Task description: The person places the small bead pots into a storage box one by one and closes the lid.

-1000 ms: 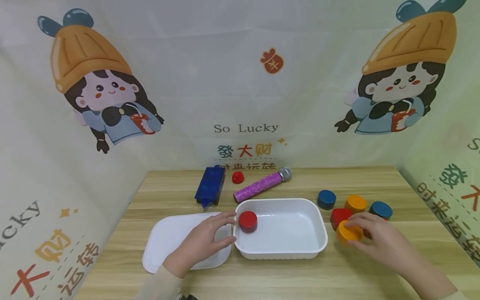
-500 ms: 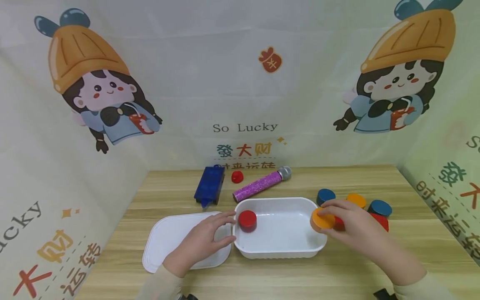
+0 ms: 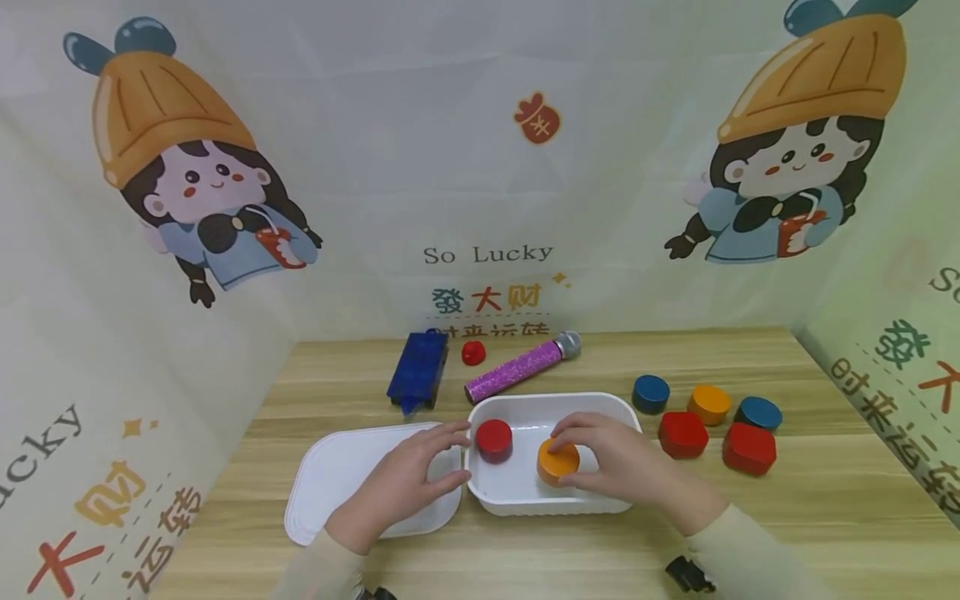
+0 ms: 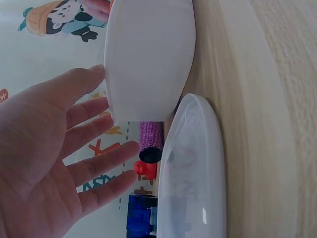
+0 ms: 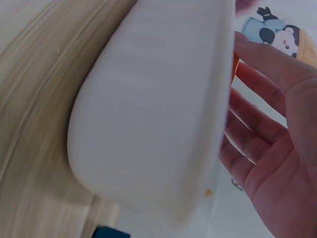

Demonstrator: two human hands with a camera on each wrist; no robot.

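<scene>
In the head view a white plastic box (image 3: pixel 540 507) stands mid-table, with a red round block (image 3: pixel 494 442) inside at its left end. My right hand (image 3: pixel 626 462) reaches over the box and pinches an orange round block (image 3: pixel 553 468) between thumb and fingers, inside the rim. In the right wrist view the box wall (image 5: pixel 148 109) hides most of that block. My left hand (image 3: pixel 408 475) rests at the box's left rim with relaxed, spread fingers. The left wrist view shows the thumb of the left hand (image 4: pixel 64 134) touching the rim.
A white lid (image 3: pixel 322 475) lies left of the box, partly under the left hand. Behind are a blue toy vehicle (image 3: pixel 417 371), a small red toy (image 3: pixel 473 353) and a purple microphone (image 3: pixel 517 371). Several blocks stand at right, including a red one (image 3: pixel 683 435) and a blue one (image 3: pixel 650 394).
My right hand has picked the orange block from the group at right and carried it left over the rim into the box. My left hand has stayed in place.
</scene>
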